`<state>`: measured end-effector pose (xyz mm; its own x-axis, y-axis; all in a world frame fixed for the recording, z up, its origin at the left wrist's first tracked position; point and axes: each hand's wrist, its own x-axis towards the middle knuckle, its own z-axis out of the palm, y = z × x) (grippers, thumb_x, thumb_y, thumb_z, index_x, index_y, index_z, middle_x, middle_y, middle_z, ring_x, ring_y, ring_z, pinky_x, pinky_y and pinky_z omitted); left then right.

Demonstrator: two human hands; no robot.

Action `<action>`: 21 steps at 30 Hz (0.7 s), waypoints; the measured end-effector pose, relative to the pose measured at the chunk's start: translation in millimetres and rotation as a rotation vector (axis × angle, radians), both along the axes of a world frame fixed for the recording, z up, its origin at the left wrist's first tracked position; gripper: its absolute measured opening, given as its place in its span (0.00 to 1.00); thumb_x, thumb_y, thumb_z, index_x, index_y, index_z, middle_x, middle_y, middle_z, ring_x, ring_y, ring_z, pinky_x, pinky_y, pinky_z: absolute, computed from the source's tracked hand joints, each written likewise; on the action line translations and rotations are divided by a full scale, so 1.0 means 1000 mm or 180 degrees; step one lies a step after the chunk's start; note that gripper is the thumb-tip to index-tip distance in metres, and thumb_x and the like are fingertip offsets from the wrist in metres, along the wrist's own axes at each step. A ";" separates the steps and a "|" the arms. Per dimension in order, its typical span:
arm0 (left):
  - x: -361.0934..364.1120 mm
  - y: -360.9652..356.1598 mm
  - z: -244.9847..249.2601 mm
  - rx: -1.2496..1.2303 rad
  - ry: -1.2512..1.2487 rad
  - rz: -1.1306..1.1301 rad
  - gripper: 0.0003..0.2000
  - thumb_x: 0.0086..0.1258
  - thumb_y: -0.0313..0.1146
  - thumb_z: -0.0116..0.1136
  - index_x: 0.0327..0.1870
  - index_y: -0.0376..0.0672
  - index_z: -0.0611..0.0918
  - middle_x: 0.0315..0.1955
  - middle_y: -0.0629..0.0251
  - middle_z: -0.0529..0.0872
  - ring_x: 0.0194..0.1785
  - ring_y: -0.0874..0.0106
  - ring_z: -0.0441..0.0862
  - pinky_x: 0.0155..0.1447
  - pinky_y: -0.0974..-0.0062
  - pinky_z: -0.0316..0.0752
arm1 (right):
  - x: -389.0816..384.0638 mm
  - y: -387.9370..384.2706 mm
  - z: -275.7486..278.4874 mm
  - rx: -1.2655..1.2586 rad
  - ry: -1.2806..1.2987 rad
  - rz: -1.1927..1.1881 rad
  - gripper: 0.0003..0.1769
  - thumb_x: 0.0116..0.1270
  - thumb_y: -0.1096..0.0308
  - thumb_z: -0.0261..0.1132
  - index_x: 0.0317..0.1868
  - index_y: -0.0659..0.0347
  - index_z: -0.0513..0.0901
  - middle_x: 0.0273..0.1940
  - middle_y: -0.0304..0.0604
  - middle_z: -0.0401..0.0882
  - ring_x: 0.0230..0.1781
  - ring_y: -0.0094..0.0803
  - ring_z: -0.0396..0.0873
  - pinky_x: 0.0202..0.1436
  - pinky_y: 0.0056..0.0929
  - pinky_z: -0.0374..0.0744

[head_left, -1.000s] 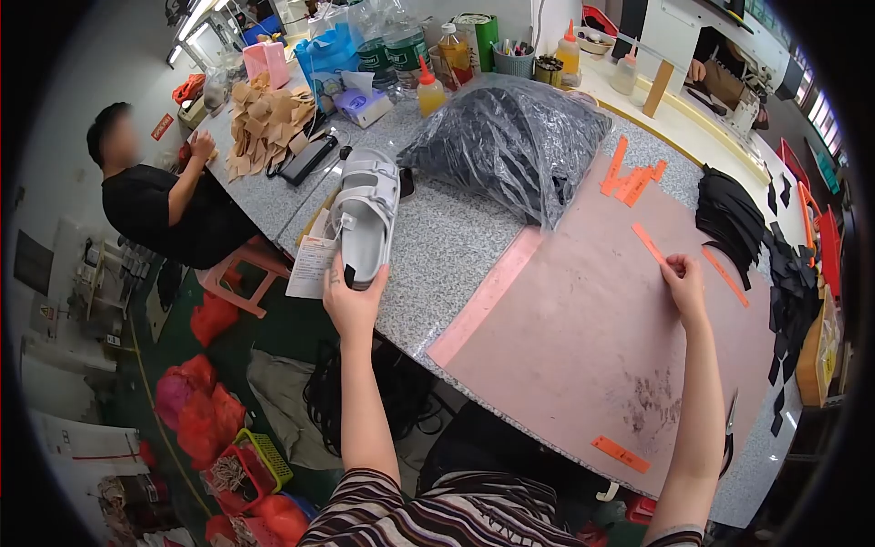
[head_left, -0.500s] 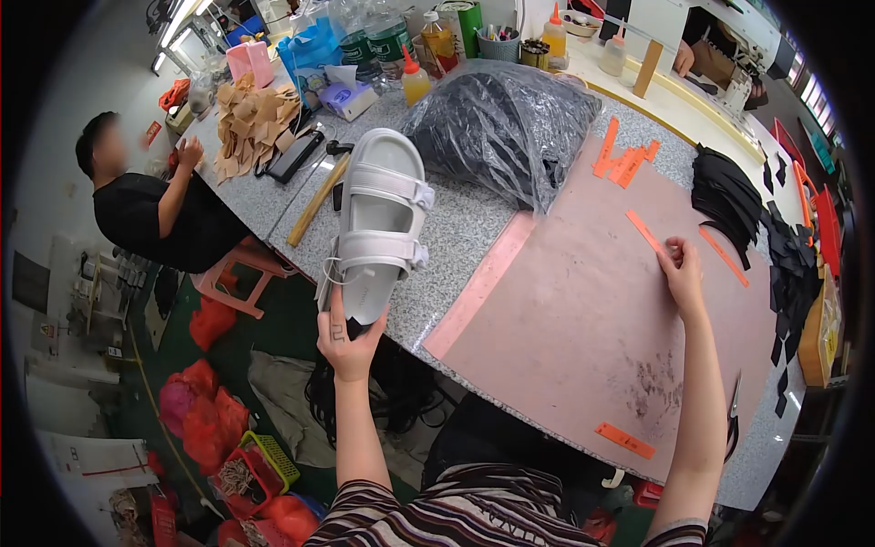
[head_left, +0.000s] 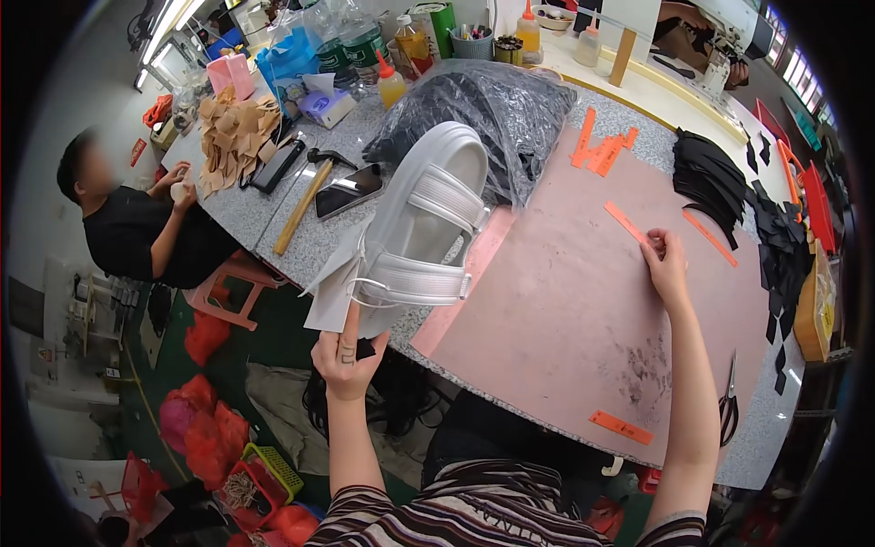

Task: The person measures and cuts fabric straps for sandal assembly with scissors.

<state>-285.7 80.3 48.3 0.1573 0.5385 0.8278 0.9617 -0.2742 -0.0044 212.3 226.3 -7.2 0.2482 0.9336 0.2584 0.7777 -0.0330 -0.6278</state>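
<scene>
My left hand point(head_left: 350, 365) grips a white two-strap sandal point(head_left: 415, 228) by its heel end, raised over the table's front edge. White paper tags point(head_left: 339, 284) hang from the sandal on a thin string. On the pinkish-brown mat point(head_left: 547, 310), my right hand point(head_left: 668, 266) pinches the lower end of an orange strip point(head_left: 625, 221). Another orange strip point(head_left: 710, 237) lies to its right, beside stacked black pieces point(head_left: 706, 178). More orange strips point(head_left: 602, 146) are at the mat's back, and one orange label point(head_left: 621, 427) is near its front edge.
A plastic-wrapped dark bundle point(head_left: 501, 118) lies behind the sandal. To the left are a phone point(head_left: 349, 191), a hammer point(head_left: 303, 205) and brown scraps point(head_left: 235, 137). Black-handled scissors point(head_left: 729, 406) rest at right. A person in black point(head_left: 128, 228) sits at far left.
The sandal has turned and tilted to the right, its tags now swung into view at its left, and the phone is uncovered. My right hand still holds the strip. The seated person's hands have moved.
</scene>
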 end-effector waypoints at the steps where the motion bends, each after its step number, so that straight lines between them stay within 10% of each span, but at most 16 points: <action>1: 0.001 -0.002 0.001 0.0029 0.0032 -0.0022 0.34 0.46 0.31 0.80 0.60 0.35 0.82 0.52 0.51 0.85 0.43 0.57 0.88 0.44 0.66 0.85 | 0.000 0.000 0.002 -0.0053 0.0045 0.0009 0.12 0.63 0.60 0.72 0.43 0.55 0.83 0.40 0.37 0.78 0.42 0.33 0.77 0.50 0.34 0.73; 21: 0.034 0.001 0.003 -0.1005 -0.1221 -0.0816 0.41 0.39 0.33 0.84 0.63 0.36 0.79 0.43 0.57 0.83 0.45 0.60 0.84 0.48 0.66 0.81 | -0.003 -0.039 0.049 -0.1182 0.1661 0.0502 0.08 0.67 0.66 0.69 0.38 0.60 0.81 0.34 0.34 0.80 0.36 0.20 0.76 0.43 0.22 0.74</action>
<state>-251.3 81.6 51.4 0.0351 0.7538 0.6561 0.7805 -0.4307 0.4531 209.3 187.1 41.4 0.1067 0.9729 -0.2050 0.3874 -0.2306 -0.8926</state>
